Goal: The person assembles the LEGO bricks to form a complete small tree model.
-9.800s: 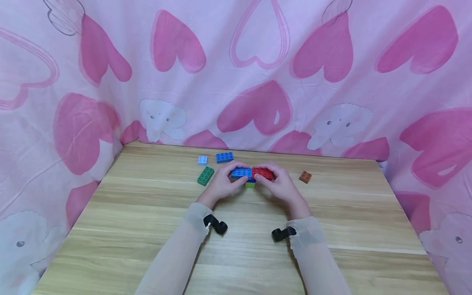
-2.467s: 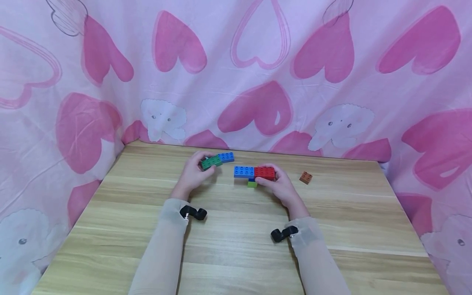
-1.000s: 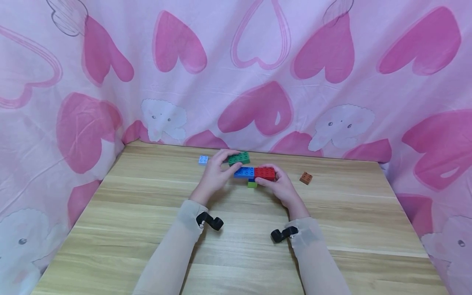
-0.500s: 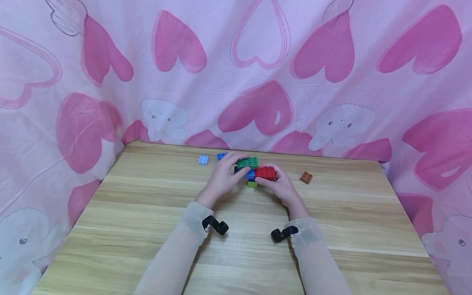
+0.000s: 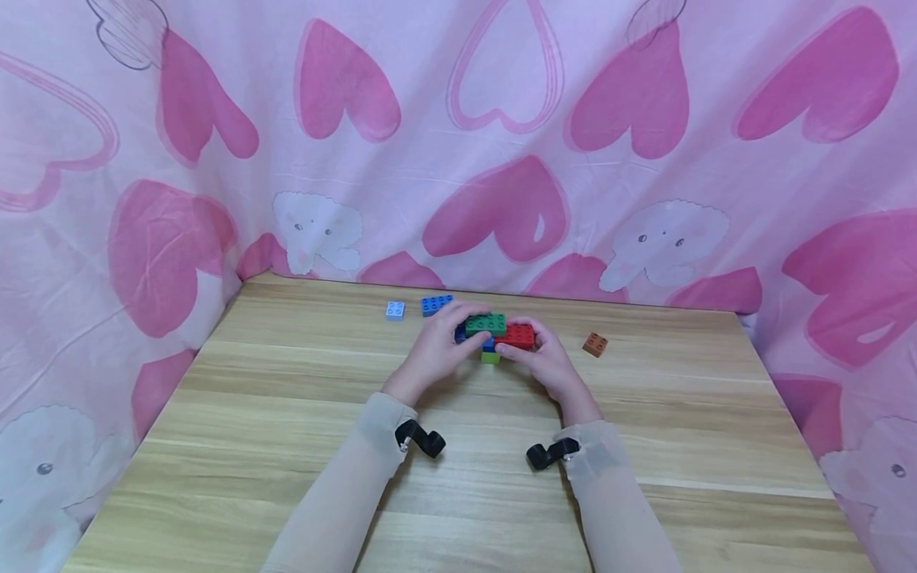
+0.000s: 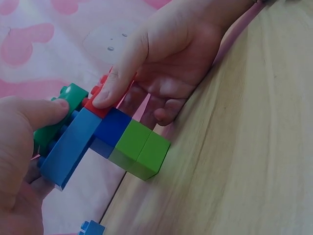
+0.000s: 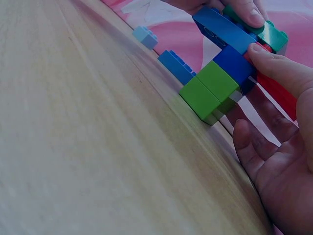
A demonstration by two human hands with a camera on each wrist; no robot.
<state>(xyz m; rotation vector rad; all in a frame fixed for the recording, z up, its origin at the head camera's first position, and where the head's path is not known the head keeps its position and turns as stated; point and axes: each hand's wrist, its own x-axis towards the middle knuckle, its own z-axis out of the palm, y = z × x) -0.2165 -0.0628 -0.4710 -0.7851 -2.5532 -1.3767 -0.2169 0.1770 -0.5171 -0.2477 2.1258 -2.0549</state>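
Observation:
At the table's middle stands a toy brick build: stacked lime-green bricks (image 6: 139, 149) at the bottom, a dark blue brick (image 6: 112, 128) above, then a blue brick (image 6: 71, 147) and a red brick (image 5: 520, 336) side by side, overhanging like a T. My left hand (image 5: 435, 350) pinches a green brick (image 5: 486, 323) between thumb and fingers, low over the blue brick and reaching across to the red one. With thumb and fingers, my right hand (image 5: 548, 364) grips the red brick at the right. The left fingers cover part of the blue brick in the head view.
Behind and left of the build lie a light blue small brick (image 5: 395, 311) and another blue brick (image 5: 436, 305). A brown brick (image 5: 595, 344) lies to the right. A pink heart-patterned curtain (image 5: 408, 183) rises behind the wooden table (image 5: 473, 493).
The green brick lay on the table at the left; my left hand has picked it up and brought it right, over the blue brick. My right hand stays on the red brick.

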